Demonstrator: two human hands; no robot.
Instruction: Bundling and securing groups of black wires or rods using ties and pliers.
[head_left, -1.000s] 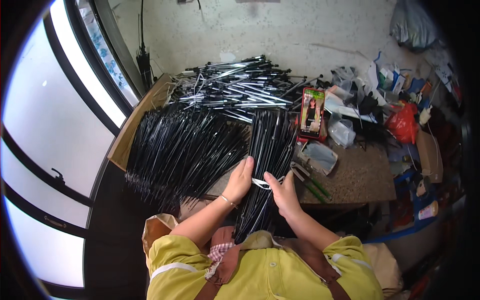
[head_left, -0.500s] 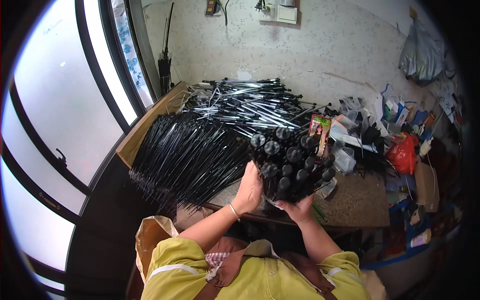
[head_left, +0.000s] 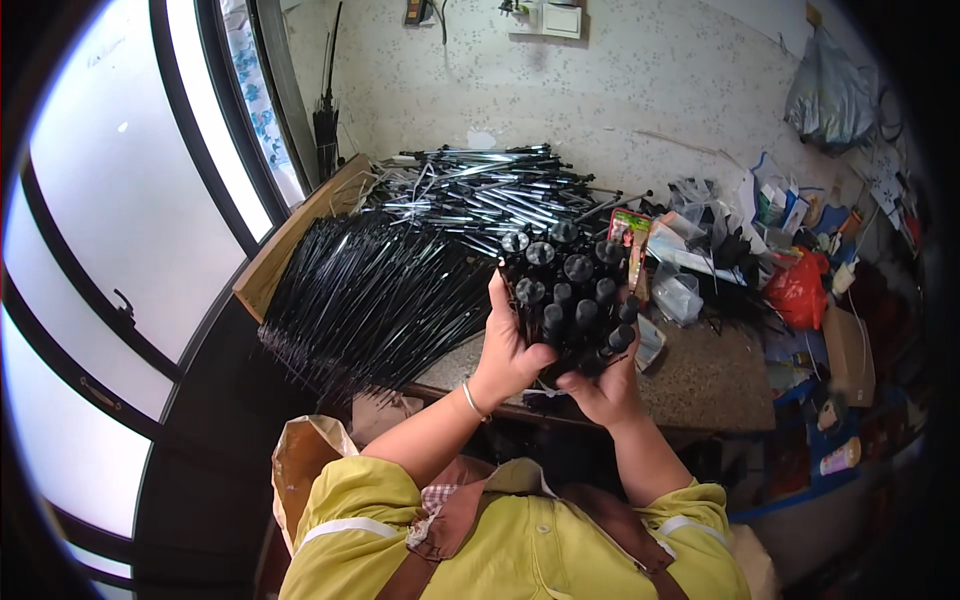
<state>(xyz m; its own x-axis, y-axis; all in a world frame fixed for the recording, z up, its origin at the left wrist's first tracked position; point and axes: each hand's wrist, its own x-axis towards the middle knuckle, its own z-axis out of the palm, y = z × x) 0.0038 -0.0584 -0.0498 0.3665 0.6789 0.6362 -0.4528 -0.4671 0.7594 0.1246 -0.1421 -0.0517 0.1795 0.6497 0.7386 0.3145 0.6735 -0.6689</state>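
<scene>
We find both grips, left hand [head_left: 508, 352] and right hand [head_left: 604, 388], clamped around 1 upended bundle of black rods [head_left: 566, 295]; looser pressure risks rods slipping onto the desk [head_left: 700, 385].

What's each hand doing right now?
Left hand: closed around the bundle of black rods.
Right hand: gripping the same bundle from below.

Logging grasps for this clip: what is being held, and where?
Both hands, left hand and right hand, clasp a bundle of black rods around its sides, capped ends facing the camera.
</scene>
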